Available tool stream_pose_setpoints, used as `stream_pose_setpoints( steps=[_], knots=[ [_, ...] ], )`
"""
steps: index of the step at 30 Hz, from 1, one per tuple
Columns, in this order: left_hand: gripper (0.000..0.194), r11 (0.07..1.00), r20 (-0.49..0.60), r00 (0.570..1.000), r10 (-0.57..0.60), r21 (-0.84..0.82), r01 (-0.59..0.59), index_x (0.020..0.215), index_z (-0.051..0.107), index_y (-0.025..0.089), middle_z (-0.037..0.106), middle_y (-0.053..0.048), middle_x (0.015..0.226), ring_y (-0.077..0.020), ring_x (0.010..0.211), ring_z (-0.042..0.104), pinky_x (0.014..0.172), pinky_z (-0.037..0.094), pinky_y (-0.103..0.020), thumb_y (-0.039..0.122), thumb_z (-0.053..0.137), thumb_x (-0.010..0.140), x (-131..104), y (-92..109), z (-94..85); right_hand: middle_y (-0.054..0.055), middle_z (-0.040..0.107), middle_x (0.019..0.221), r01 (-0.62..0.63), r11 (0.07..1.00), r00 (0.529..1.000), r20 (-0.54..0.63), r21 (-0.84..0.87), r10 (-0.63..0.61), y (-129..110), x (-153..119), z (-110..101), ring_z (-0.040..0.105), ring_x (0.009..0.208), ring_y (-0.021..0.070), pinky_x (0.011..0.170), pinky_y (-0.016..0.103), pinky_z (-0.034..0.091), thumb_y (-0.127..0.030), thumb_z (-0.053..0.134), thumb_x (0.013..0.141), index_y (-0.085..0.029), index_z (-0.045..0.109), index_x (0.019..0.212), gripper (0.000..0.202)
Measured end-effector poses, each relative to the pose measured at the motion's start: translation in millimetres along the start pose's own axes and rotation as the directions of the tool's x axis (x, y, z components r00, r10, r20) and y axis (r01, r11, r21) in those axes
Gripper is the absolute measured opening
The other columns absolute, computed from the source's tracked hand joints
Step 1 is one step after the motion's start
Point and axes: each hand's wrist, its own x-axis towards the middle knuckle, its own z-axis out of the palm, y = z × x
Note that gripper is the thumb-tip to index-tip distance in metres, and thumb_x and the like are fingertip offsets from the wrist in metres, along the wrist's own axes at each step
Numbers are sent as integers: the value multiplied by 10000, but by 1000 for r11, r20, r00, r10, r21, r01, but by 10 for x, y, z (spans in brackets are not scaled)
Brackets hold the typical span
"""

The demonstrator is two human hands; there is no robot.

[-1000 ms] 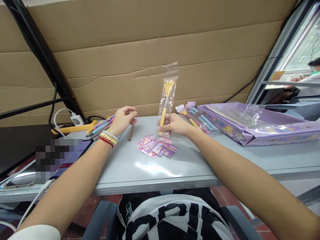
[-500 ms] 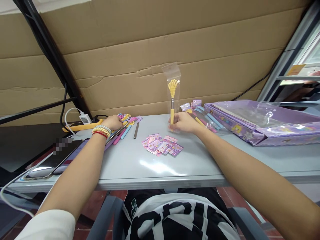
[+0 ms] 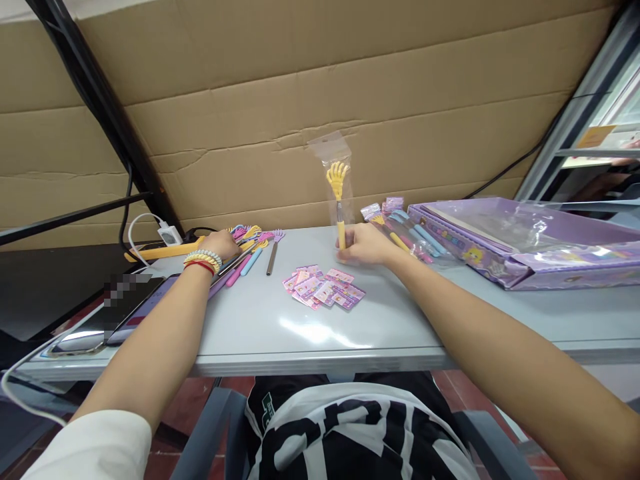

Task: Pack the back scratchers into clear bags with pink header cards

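Note:
Upright in my right hand [image 3: 364,245] is a yellow hand-shaped scratcher [image 3: 339,180] inside a clear plastic bag [image 3: 331,148]; my fingers close round its lower handle. My left hand [image 3: 223,246] rests at the left end of a pile of unbagged scratchers [image 3: 253,257] in pink, blue, yellow and purple; its fingertips are hidden. A purple scratcher with a metal handle [image 3: 273,256] lies just right of the pile. Small pink and purple cards [image 3: 325,288] are spread in the middle of the table. Bagged scratchers [image 3: 407,235] lie right of my right hand.
A purple box [image 3: 505,263] with clear plastic in it stands on the right. Phones [image 3: 135,293] lie at the left beside a white charger [image 3: 170,233] and cable. Cardboard [image 3: 300,100] lines the back; a black metal post [image 3: 100,113] rises at the left.
The bagged yellow scratcher has tilted left at its top, with my right hand still around its handle. My left hand has shifted slightly left at the pile.

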Motion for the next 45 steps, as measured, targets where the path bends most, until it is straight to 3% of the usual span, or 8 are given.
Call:
stream_pose_setpoints(
  steps=[8, 12, 17, 21, 29, 35, 41, 45],
  knots=[
    [463, 993, 42, 997, -64, 105, 60, 945, 695, 113, 678, -244, 1052, -372, 945, 640, 685, 481, -375, 478, 541, 707, -130, 169, -67, 7, 673, 710, -6, 998, 1000, 4, 69, 5, 55, 40, 28, 617, 659, 153, 561, 218, 413, -149, 641, 592, -190, 600, 709, 130],
    [370, 991, -39, 991, 130, 39, -128, 903, 702, 154, 704, -190, 990, -349, 934, 639, 730, 466, -377, 429, 496, 764, -231, 346, -89, 1, 674, 715, 10, 1000, 1000, 0, 16, -10, 70, 48, 29, 616, 670, 155, 558, 220, 405, -156, 644, 591, -194, 603, 689, 112],
    [324, 829, -95, 831, 548, -70, -554, 901, 688, 170, 708, -111, 949, -257, 880, 630, 781, 442, -328, 407, 484, 815, -363, 633, 8, 2, 668, 697, 33, 997, 999, 28, 70, -35, 84, 54, 37, 611, 654, 149, 554, 223, 406, -142, 645, 601, -183, 580, 697, 123],
    [372, 676, -113, 722, 682, -280, -682, 953, 670, 166, 697, -76, 935, -202, 819, 615, 743, 445, -306, 452, 449, 866, -575, 869, 41, 0, 656, 657, 50, 944, 993, 84, 325, -82, 21, 31, 70, 611, 590, 148, 511, 222, 415, -137, 696, 592, -175, 537, 853, 309],
    [428, 351, -58, 651, 757, -804, -480, 1083, 587, 127, 686, -83, 911, -179, 811, 642, 745, 504, -330, 366, 691, 744, -838, 1139, 95, 9, 640, 709, 166, 793, 955, 104, 587, -277, -156, -11, 157, 602, 654, 139, 599, 260, 479, -236, 744, 618, -143, 582, 863, 308],
    [434, 207, -20, 715, 698, -951, -228, 938, 535, 148, 659, -33, 813, -155, 766, 646, 700, 522, -302, 248, 805, 613, -865, 1178, 130, 25, 638, 795, 177, 769, 962, 56, 614, -267, -229, -63, 149, 604, 713, 151, 631, 283, 505, -295, 780, 606, -148, 581, 839, 339],
    [390, 161, -37, 681, 732, -961, -224, 905, 552, 158, 616, -4, 782, -129, 727, 606, 678, 503, -282, 253, 793, 612, -850, 1176, 74, 17, 644, 803, 96, 718, 956, 137, 690, -259, -214, -77, 104, 615, 669, 160, 537, 264, 491, -309, 772, 615, -204, 468, 1025, 521],
    [356, 294, 48, 673, 738, -920, -257, 928, 614, 155, 601, 3, 734, -154, 708, 592, 660, 488, -302, 299, 753, 633, -718, 1058, 62, 24, 645, 836, 63, 866, 943, 255, 496, -214, -93, -21, 81, 614, 686, 166, 543, 267, 477, -254, 705, 612, -195, 488, 1071, 512]
  ],
)
